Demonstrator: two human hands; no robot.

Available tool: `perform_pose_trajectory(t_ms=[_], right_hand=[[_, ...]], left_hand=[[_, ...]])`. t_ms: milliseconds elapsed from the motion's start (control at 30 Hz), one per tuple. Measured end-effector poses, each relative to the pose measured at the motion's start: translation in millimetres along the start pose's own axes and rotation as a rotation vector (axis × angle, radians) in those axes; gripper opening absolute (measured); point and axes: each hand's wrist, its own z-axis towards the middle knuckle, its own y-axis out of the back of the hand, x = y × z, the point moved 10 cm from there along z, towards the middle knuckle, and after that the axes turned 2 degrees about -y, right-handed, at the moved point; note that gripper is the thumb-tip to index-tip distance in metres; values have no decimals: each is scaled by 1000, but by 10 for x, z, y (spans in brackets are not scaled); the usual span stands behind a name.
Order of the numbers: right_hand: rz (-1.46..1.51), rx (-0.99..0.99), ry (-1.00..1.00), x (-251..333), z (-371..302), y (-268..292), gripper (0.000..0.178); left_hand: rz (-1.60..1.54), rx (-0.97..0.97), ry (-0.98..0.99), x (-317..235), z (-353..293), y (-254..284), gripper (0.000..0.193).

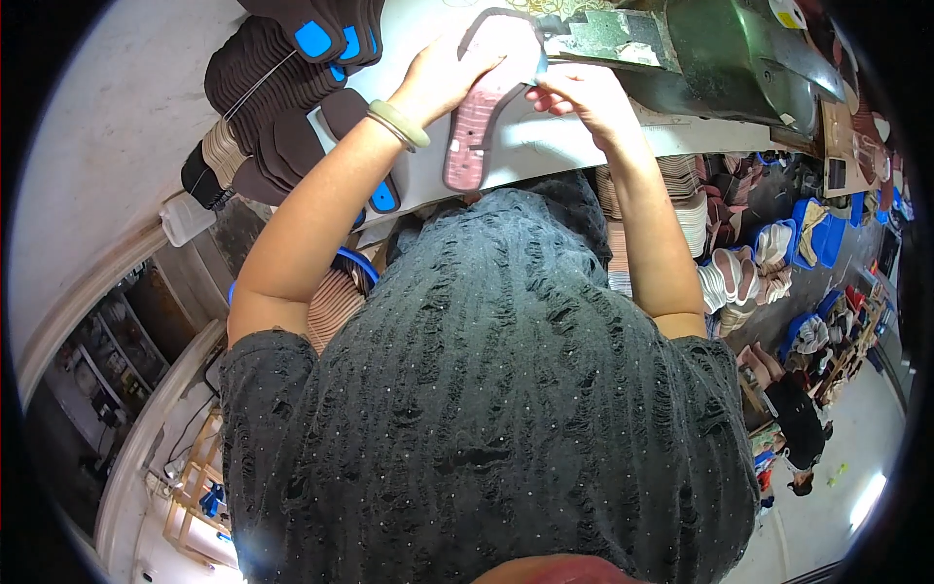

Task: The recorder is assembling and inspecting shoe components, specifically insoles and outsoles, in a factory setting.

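A shoe insole (474,146), pinkish with a dark brown border, is held over the white worktable, its broad end away from me. My left hand (438,80) grips its left side, thumb lying over the top face and the other fingers mostly hidden. On the opposite side, my right hand (589,97) is closed, with thumb and index finger pinching at the insole's right edge beside a small bluish strip (541,66). The pinched fingertips are small in view. Just beyond that hand sits the flat bed of a green machine (720,58).
Stacks of dark brown insoles (255,83), some with blue patches, lie on the table's left. A clear plastic box (187,219) hangs by the table edge. Below right are piled insoles (686,185) and blue baskets (825,238). Another person (798,419) stands farther off.
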Motion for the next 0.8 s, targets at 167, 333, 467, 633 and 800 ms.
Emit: perform_pose_trajectory(t_ms=[167, 333, 467, 633, 800], right_hand=[[117, -48, 74, -109, -62, 28, 28], [58, -13, -8, -470, -221, -444, 27], [303, -48, -17, -416, -230, -392, 30], [239, -75, 4, -414, -202, -173, 28], [274, -39, 25, -315, -144, -194, 31]], left_hand=[[-162, -90, -26, -264, 9, 32, 44], [-186, -156, 179, 7, -37, -91, 45], [-60, -257, 242, 135, -30, -24, 53], [-16, -291, 280, 283, 45, -40, 54], [34, -405, 290, 563, 58, -3, 51]])
